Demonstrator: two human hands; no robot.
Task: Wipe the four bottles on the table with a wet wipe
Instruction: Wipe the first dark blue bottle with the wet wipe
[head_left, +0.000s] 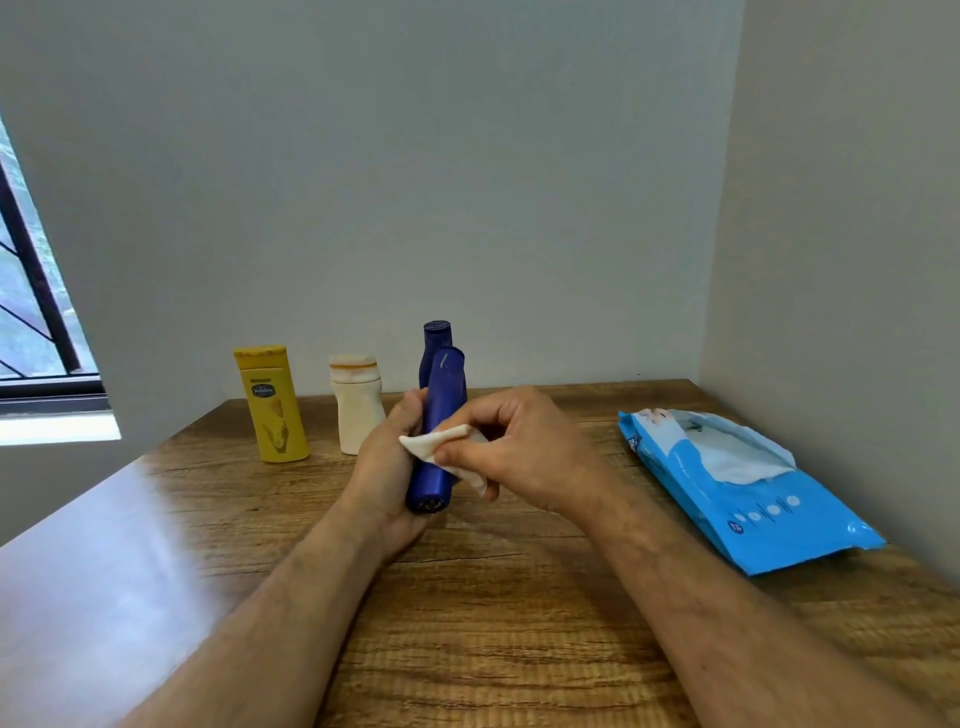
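Note:
My left hand (387, 467) grips a dark blue bottle (440, 410), tilted with its base toward me, above the wooden table (493, 623). My right hand (514, 452) pinches a white wet wipe (434, 442) against the bottle's side. Behind them stand a second dark blue bottle (434, 343), a cream white bottle (357, 402) and a yellow bottle (272, 402) in a row near the wall. The second blue bottle is partly hidden by the held one.
A blue pack of wet wipes (743, 488) lies open on the right of the table, a white wipe showing at its flap. Walls close in behind and on the right. A barred window (36, 312) is at the left.

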